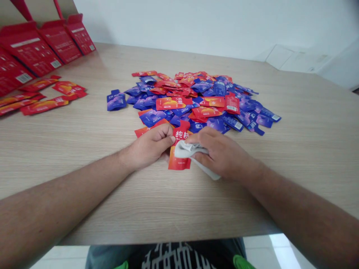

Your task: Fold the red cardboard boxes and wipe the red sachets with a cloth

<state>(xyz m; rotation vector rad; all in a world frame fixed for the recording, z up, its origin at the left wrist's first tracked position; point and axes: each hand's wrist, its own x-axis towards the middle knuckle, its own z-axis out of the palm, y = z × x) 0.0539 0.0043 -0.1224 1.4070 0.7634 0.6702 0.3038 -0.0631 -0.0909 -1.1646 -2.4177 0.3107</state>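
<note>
Between my hands is a red and orange sachet point(179, 163) with white lettering, its narrow neck pointing away from me. My left hand point(153, 145) pinches the sachet's left edge between thumb and fingers. In my right hand point(221, 151) is a bunched white cloth point(185, 149), pressed against the sachet's face and covering part of it. A loose end of the cloth hangs below my right fingers. Just beyond my hands lies a heap of red and purple-blue sachets point(175, 103), some overlapping each other.
Several open red boxes point(36, 50) stand at the back left. In front of them lie several red sachets point(46, 105). One blue sachet point(116, 101) sits left of the heap. The wooden table point(146, 209) meets a white wall point(196, 30) behind.
</note>
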